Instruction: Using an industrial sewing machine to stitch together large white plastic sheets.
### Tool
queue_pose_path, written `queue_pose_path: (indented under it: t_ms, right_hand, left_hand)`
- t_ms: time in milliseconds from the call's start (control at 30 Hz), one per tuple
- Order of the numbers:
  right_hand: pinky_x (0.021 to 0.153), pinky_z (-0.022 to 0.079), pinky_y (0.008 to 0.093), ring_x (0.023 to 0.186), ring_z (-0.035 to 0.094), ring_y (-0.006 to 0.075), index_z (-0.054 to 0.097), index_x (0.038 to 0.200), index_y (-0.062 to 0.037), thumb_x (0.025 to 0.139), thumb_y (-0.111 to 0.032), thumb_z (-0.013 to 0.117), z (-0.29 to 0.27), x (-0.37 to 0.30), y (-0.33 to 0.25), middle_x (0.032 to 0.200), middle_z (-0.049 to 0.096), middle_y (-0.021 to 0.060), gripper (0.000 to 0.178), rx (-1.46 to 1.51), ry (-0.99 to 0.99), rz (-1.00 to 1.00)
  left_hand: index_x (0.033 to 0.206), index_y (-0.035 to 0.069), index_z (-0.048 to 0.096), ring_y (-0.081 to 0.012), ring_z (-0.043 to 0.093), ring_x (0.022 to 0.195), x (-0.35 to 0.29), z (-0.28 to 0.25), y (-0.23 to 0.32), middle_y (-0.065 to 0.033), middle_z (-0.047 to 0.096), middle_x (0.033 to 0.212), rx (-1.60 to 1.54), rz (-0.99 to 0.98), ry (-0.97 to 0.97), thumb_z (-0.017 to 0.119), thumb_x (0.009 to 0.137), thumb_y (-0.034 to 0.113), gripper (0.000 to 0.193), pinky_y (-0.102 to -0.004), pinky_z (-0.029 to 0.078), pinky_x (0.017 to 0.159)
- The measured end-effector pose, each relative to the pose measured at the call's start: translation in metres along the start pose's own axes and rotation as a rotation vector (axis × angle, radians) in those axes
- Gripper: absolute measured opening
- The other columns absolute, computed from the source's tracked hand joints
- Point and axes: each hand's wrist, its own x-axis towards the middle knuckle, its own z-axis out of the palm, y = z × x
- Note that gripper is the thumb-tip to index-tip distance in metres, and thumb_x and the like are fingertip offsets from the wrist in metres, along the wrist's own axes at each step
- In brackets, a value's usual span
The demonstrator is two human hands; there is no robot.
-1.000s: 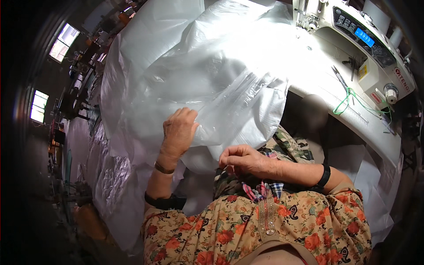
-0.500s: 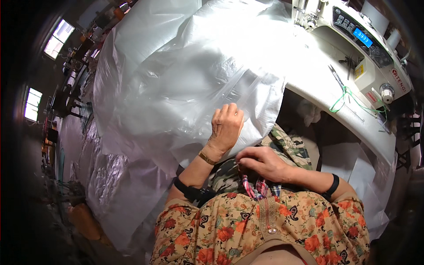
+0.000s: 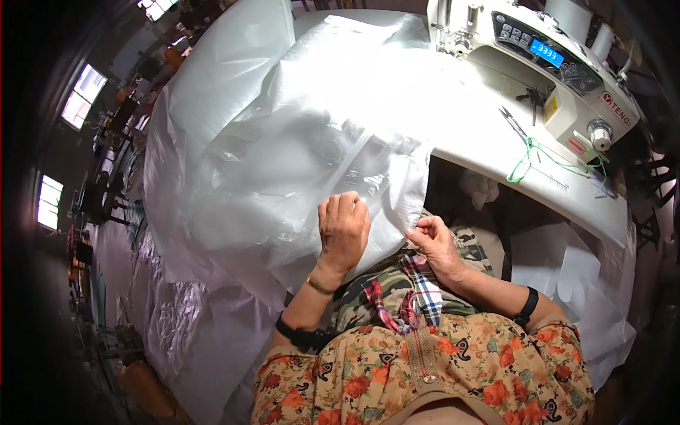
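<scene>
A large sheet of white translucent plastic material (image 3: pixel 283 156) lies over the sewing table and hangs down to the left. My left hand (image 3: pixel 343 228) rests flat on its near edge, fingers together and pointing away. My right hand (image 3: pixel 433 239) pinches the lower right corner of the same sheet, just beside the table's cut-out. Both hands are over my lap, where camouflage and plaid cloth (image 3: pixel 404 294) lies.
A white sewing machine (image 3: pixel 545 71) with a blue display stands at the back right on the white table (image 3: pixel 482 149). Scissors (image 3: pixel 514 125) and a green cord (image 3: pixel 528 157) lie in front of it. More plastic sheeting (image 3: pixel 177 312) piles on the floor at left.
My left hand has moved right along the sheet's edge toward my right hand. My right hand has risen from my lap and taken the sheet's corner.
</scene>
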Motion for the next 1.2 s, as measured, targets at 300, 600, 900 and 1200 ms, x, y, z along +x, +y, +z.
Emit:
queue_pose_path:
  t_ms: [300, 600, 900, 1200]
  right_hand:
    - [0.088, 0.050, 0.0275, 0.092, 0.062, 0.0109, 0.065, 0.114, 0.0026, 0.093, -0.016, 0.068, 0.013, 0.001, 0.001, 0.103, 0.069, 0.0053, 0.028, 0.116, -0.251, -0.006]
    - [0.088, 0.051, 0.0281, 0.094, 0.062, 0.0103, 0.061, 0.120, 0.0031, 0.097, -0.012, 0.055, 0.021, -0.030, -0.027, 0.105, 0.068, 0.0047, 0.028, 0.093, -0.463, -0.124]
    - [0.083, 0.051, 0.0267, 0.093, 0.059, 0.0071, 0.055, 0.126, 0.0030, 0.100, -0.015, 0.055, 0.028, -0.048, -0.030, 0.105, 0.064, 0.0031, 0.031, 0.060, -0.376, -0.190]
    - [0.083, 0.051, 0.0266, 0.095, 0.059, 0.0083, 0.056, 0.124, 0.0032, 0.100, -0.012, 0.055, 0.024, -0.046, -0.023, 0.110, 0.065, 0.0056, 0.029, 0.053, -0.396, -0.189]
  left_hand:
    - [0.093, 0.003, 0.057, -0.0164, 0.058, 0.075, -0.007, -0.049, 0.017, -0.0053, 0.062, 0.081, -0.676, -0.154, -0.175, 0.063, 0.092, 0.005, 0.007, -0.0315, 0.048, 0.072]
    - [0.106, -0.001, 0.063, -0.0052, 0.057, 0.073, -0.007, -0.047, 0.033, 0.0005, 0.062, 0.081, -1.424, -0.728, -0.459, 0.060, 0.097, 0.005, 0.012, -0.0199, 0.047, 0.068]
    - [0.103, -0.002, 0.066, -0.0068, 0.058, 0.081, 0.002, -0.068, 0.048, -0.0038, 0.066, 0.090, -0.875, -0.456, -0.312, 0.068, 0.093, 0.008, 0.015, -0.0242, 0.049, 0.070]
    - [0.096, 0.000, 0.062, -0.0054, 0.056, 0.065, -0.018, -0.045, 0.033, -0.0008, 0.064, 0.081, -0.926, -0.527, -0.317, 0.066, 0.094, 0.009, 0.010, -0.0216, 0.046, 0.057]
